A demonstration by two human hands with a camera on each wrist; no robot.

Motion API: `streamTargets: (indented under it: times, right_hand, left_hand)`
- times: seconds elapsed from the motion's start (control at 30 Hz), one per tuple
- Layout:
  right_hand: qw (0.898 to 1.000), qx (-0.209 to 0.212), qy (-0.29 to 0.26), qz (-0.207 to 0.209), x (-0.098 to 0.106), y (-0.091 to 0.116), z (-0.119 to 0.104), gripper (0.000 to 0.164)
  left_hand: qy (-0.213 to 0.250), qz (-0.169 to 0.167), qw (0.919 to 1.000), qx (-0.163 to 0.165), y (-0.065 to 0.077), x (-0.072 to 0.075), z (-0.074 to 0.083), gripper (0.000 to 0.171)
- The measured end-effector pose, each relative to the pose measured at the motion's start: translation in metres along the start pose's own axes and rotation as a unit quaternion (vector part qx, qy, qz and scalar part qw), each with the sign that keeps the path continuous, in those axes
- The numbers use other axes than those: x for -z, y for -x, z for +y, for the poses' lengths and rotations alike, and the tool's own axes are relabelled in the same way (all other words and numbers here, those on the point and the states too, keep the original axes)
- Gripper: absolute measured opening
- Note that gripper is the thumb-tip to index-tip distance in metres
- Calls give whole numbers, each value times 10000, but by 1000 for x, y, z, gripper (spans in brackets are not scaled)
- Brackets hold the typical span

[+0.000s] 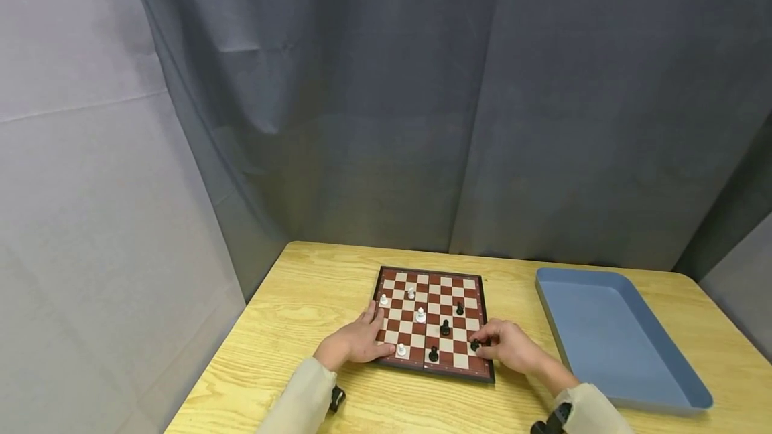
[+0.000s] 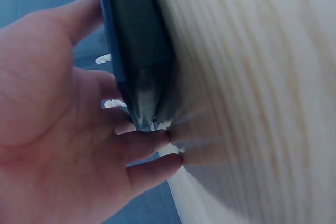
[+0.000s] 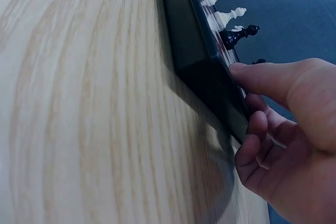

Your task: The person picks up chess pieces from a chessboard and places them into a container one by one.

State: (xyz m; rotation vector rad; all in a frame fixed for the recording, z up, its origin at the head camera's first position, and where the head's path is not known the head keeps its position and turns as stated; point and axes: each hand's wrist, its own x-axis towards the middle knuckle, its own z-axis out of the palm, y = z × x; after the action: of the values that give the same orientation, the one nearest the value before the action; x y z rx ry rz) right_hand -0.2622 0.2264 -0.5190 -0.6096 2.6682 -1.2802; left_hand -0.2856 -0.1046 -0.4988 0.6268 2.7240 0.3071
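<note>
A red-and-cream chessboard (image 1: pixel 407 325) with a dark frame lies on the table. My left hand (image 1: pixel 358 339) rests on its left edge, fingers spread; in the left wrist view, two fingers of that hand (image 2: pixel 58 103) reach past the frame to the wood. At the near right corner, my right hand (image 1: pixel 509 347) pinches a black chess piece (image 1: pixel 475 345) between thumb and fingers. In the right wrist view, the thumb of this hand (image 3: pixel 299 129) lies along the board's edge and hides that piece. A white pawn (image 1: pixel 401 349) stands beside my left thumb.
Several other pieces stand on the board, among them a white one (image 1: pixel 420 315) near the fold and a black one (image 1: pixel 445 327). Right of the board lies a blue-grey tray (image 1: pixel 545 307). Grey curtains (image 1: pixel 386 119) hang behind the wooden table (image 1: pixel 326 273).
</note>
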Motion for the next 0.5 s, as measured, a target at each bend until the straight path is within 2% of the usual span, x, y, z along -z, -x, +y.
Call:
streamTargets:
  times: [0.23,0.5]
  right_hand:
    - [9995,220,76,-232,0,-2,1,14]
    - [9993,127,-169,-304,3,1,-3,13]
  left_hand:
    - [39,21,10000,54,2,-2,-1,85]
    - [35,44,10000,-11,4,1,1,84]
